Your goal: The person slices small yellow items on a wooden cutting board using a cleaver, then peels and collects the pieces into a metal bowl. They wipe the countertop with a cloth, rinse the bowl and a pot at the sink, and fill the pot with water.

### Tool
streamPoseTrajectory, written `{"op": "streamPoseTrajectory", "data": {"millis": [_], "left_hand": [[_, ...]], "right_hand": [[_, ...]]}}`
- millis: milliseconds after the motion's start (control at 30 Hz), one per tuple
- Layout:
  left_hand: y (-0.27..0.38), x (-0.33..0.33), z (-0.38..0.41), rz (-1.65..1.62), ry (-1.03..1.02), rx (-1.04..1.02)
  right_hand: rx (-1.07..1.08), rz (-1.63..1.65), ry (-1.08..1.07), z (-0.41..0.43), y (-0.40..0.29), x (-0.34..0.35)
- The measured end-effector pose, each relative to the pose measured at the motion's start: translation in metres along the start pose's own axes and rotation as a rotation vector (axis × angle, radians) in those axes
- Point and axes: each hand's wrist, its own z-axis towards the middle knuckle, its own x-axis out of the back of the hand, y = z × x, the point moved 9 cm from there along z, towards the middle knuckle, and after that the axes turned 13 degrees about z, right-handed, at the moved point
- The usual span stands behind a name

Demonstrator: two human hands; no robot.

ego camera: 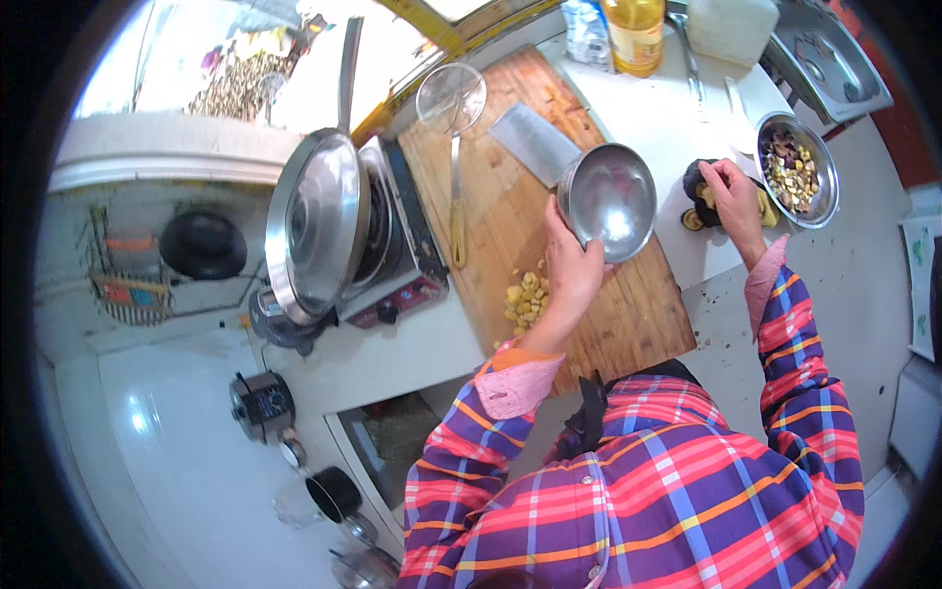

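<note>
My left hand point(574, 269) grips the rim of a stainless steel bowl point(614, 202), tilted above the wooden cutting board point(625, 309). A cleaver point(533, 143) lies on the board, partly behind the bowl. Small yellowish chopped pieces point(525, 302) are heaped by my left wrist. My right hand point(736, 199) is at a dark bag or cloth point(703, 180) with yellowish pieces on the white counter; its fingertips are close together, and whether they grip anything is unclear. Just right of it stands a metal bowl point(830, 166) of chopped pieces and dark bits.
A wire skimmer point(456, 177) lies on the board's left side. A steel pan point(320, 221) leans over the gas stove point(390, 294). An oil bottle point(636, 37), a plastic bag point(587, 33) and a pale container point(732, 29) stand at the back, near a sink point(831, 66).
</note>
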Motion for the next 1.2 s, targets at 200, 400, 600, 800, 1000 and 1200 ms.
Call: {"op": "streamPoseTrajectory", "data": {"millis": [200, 400, 600, 800, 1000, 1200], "left_hand": [[0.044, -0.051, 0.022, 0.251, 0.04, -0.189], [0.063, -0.082, 0.002, 0.314, 0.023, -0.27], [0.058, -0.087, 0.007, 0.326, -0.002, -0.184], [0.058, -0.088, 0.027, 0.396, -0.058, -0.179], [0.063, -0.045, 0.051, 0.468, 0.086, -0.345], [0.027, 0.03, 0.045, -0.312, -0.088, 0.171]], "right_hand": [[-0.146, 0.385, 0.077, -0.011, 0.034, -0.03], [-0.108, 0.355, 0.145, -0.004, 0.043, -0.043], [0.07, 0.093, -0.178, -0.017, 0.028, -0.079], [0.086, -0.291, -0.574, -0.034, 0.021, -0.086], [0.198, -0.526, -0.665, -0.037, 0.021, -0.072], [0.269, -0.297, -0.522, -0.032, 0.015, -0.066]]}}
